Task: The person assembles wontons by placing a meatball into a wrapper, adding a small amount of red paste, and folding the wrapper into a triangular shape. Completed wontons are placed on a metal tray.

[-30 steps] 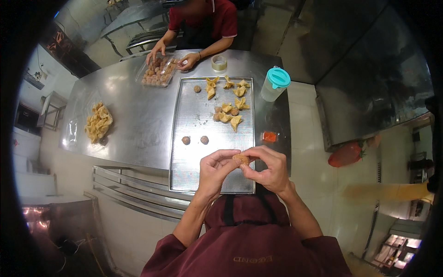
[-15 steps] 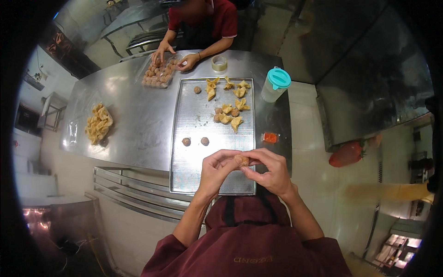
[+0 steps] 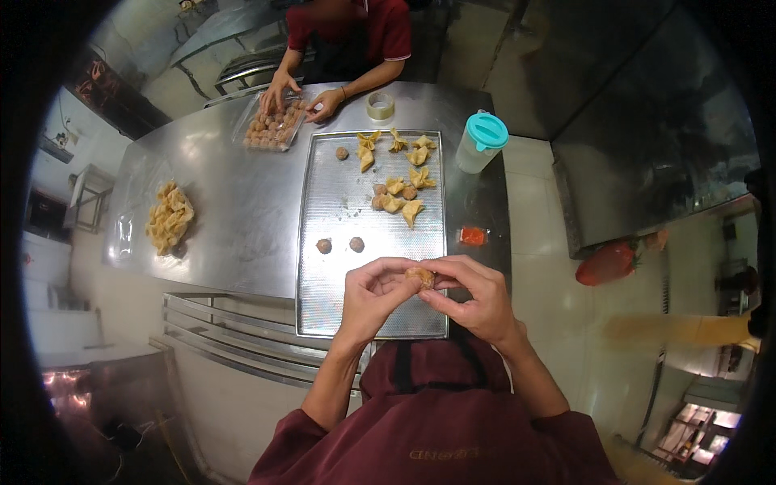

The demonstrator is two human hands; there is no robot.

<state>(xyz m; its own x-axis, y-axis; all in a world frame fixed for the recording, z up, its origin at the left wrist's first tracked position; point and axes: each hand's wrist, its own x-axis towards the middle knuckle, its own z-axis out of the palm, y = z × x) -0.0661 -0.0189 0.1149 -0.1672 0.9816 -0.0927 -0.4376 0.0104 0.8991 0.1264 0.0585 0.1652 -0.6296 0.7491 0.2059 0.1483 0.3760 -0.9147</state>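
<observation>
My left hand [image 3: 376, 293] and my right hand [image 3: 477, 301] meet over the near end of a metal mesh tray [image 3: 339, 283]. Between their fingertips they pinch a small browned ball [image 3: 421, 277], like a meatball, partly covered by the thumbs and fingers. Two darker meatballs [image 3: 356, 244] lie side by side on the tray just beyond my left hand. Farther up, folded golden fried wontons [image 3: 411, 212] sit in a loose cluster with a few more meatballs among them. One lone meatball [image 3: 342, 153] rests near the tray's far left corner.
Across the steel table [image 3: 234, 210], a co-worker's hands are at a clear plastic box [image 3: 275, 133] of meatballs. Fried wontons [image 3: 169, 218] are heaped at the left. A tape roll [image 3: 380, 106], a teal-lidded pitcher [image 3: 482, 141] and a small red packet [image 3: 472, 236] stand around the tray.
Both hands keep their pinch on the meatball, with a slight shift of the fingers around it. The whole view has drifted a little; the things on the tray keep their places.
</observation>
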